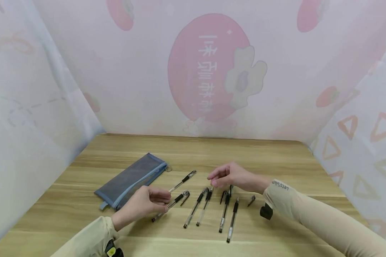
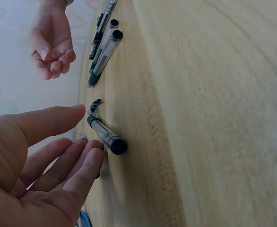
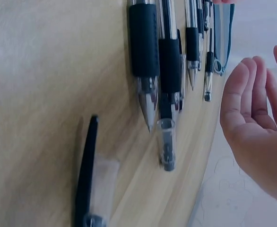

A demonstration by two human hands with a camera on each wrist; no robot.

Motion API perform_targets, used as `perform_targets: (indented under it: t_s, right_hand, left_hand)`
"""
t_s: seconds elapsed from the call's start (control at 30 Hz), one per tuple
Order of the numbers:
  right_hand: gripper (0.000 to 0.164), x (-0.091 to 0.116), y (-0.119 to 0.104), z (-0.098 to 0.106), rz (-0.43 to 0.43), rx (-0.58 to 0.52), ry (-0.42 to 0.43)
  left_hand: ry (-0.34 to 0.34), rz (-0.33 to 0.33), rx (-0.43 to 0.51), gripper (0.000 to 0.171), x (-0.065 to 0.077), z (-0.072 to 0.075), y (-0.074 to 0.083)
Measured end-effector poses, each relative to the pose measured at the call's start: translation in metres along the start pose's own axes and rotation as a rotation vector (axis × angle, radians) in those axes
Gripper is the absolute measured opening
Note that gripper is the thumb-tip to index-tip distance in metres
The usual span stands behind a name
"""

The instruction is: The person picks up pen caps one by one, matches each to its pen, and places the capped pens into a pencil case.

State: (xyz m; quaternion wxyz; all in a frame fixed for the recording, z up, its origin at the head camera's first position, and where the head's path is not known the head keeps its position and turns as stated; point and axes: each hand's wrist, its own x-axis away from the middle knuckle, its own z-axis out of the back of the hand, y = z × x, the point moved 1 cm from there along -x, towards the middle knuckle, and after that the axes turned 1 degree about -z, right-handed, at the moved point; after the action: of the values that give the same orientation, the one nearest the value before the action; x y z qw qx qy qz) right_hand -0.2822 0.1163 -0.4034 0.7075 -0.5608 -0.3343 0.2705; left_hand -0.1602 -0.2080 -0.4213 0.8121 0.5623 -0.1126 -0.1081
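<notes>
My left hand [image 1: 144, 202] reaches over a clear gel pen [image 2: 108, 135] with a black grip, which lies on the table. In the left wrist view its thumb and fingers are spread apart, fingertips right beside the barrel. A cap with a black clip [image 1: 185, 198] lies at that pen's tip. My right hand [image 1: 234, 177] hovers above the pens with loosely bent fingers and nothing between them. Below it lie two middle pens [image 1: 194, 210] and two right-hand pens [image 1: 233, 219]. One of these shows a bare metal tip [image 3: 148, 109] in the right wrist view.
A grey-blue mesh pencil case [image 1: 130, 175] with a zipper and ring lies at the left. Another pen [image 1: 182, 181] lies beyond my left hand. A loose cap [image 1: 251, 201] lies to the right. Printed cloth walls [image 1: 141, 89] enclose the wooden table [image 1: 260, 153].
</notes>
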Motion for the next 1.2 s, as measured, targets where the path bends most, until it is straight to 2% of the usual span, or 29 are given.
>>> perform_targets:
  t_s: [0.33, 0.53, 0.67, 0.83, 0.97, 1.07, 1.2]
  right_hand:
    - [0.040, -0.002, 0.002, -0.006, 0.000, -0.008, -0.045]
    - [0.037, 0.001, 0.003, -0.007, -0.006, 0.005, -0.060]
    - [0.035, 0.001, 0.005, -0.006, 0.006, 0.002, -0.067]
    - [0.037, 0.002, 0.005, -0.006, 0.018, -0.004, -0.074]
    - [0.036, 0.002, 0.004, -0.006, 0.018, 0.000, -0.077]
    - [0.035, 0.001, 0.003, -0.007, 0.017, 0.027, -0.075]
    - [0.034, -0.002, 0.002, -0.010, 0.012, 0.070, -0.076]
  left_hand:
    - [-0.076, 0.004, 0.106, 0.059, -0.006, -0.006, -0.006]
    - [-0.083, 0.006, 0.153, 0.059, -0.007, -0.006, -0.008]
    - [-0.048, 0.006, 0.110, 0.053, -0.008, -0.006, -0.008]
    - [0.014, -0.004, 0.000, 0.044, -0.011, -0.007, -0.006]
    - [0.038, -0.027, -0.064, 0.038, -0.010, -0.006, -0.004]
    - [0.051, -0.033, -0.069, 0.035, -0.009, -0.005, -0.003]
    - [0.063, -0.018, -0.001, 0.034, -0.005, -0.003, -0.002]
